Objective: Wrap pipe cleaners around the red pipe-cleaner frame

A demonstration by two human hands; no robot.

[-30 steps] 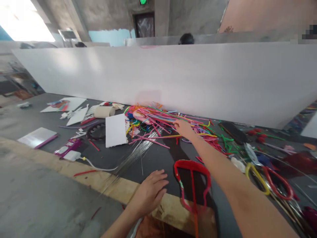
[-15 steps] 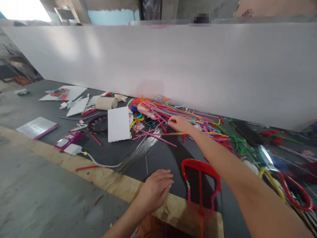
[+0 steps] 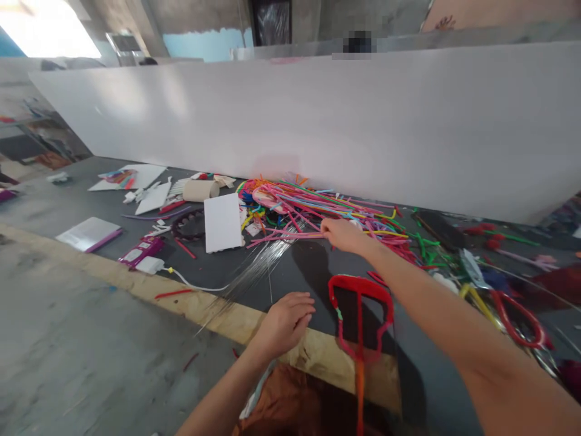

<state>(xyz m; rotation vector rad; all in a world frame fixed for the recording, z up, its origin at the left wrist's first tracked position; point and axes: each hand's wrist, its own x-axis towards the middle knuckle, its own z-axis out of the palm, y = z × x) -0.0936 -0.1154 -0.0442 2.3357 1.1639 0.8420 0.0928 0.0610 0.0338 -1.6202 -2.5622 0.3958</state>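
Note:
My right hand [image 3: 344,235] reaches across the dark table to a heap of coloured pipe cleaners [image 3: 313,203]. Its fingers are closed around the ends of a few pink pipe cleaners [image 3: 290,234], which stick out to the left. My left hand [image 3: 288,322] lies palm down near the front edge, fingers stretched out and holding nothing. Just beyond it are thin metal wires [image 3: 258,263] in a loose bundle. A red and pink pipe-cleaner shape [image 3: 359,284], with a middle stem and an orange tail, lies at the front between my left hand and right forearm.
A white panel [image 3: 290,115] stands along the back. Left of the heap are a white card block [image 3: 223,223], a cardboard tube [image 3: 200,191] and a purple glue gun [image 3: 143,251] with a white cable. Red-handled scissors [image 3: 517,318] and yellow-handled ones [image 3: 476,303] lie at right.
My right hand has drawn back slightly toward me and to the right, closing on pink pipe cleaners that now line up toward it. My left hand has stayed by the table's edge. The view has shifted a little.

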